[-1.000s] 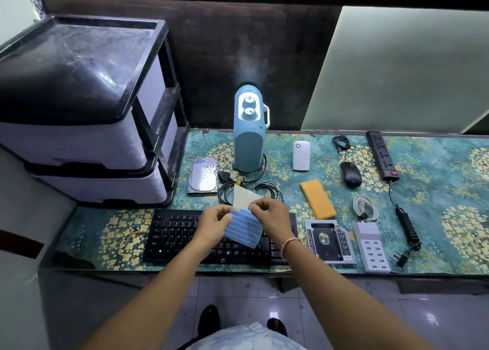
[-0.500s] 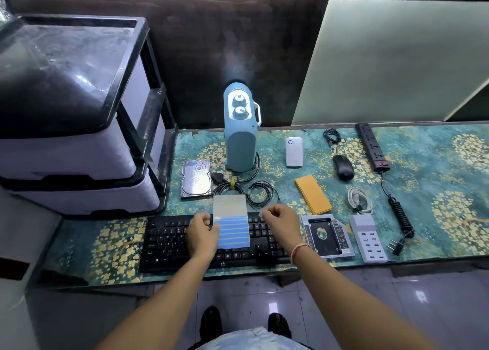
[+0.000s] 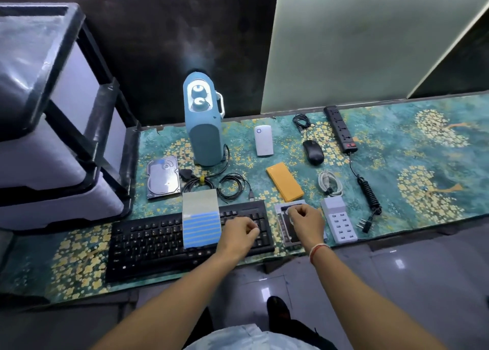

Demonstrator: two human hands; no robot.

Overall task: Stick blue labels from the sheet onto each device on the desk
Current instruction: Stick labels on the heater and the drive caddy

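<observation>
The label sheet lies on our keyboard. Our left hand hovers beside it over the keys, fingers curled; any label there we cannot tell. Our right hand curls above the drive caddy.

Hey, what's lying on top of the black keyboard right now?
The label sheet lies across the keyboard, blue labels on its near half. The left hand hovers or rests over the right-side keys, fingers curled. Keys beneath both are hidden; contact is unclear.
</observation>
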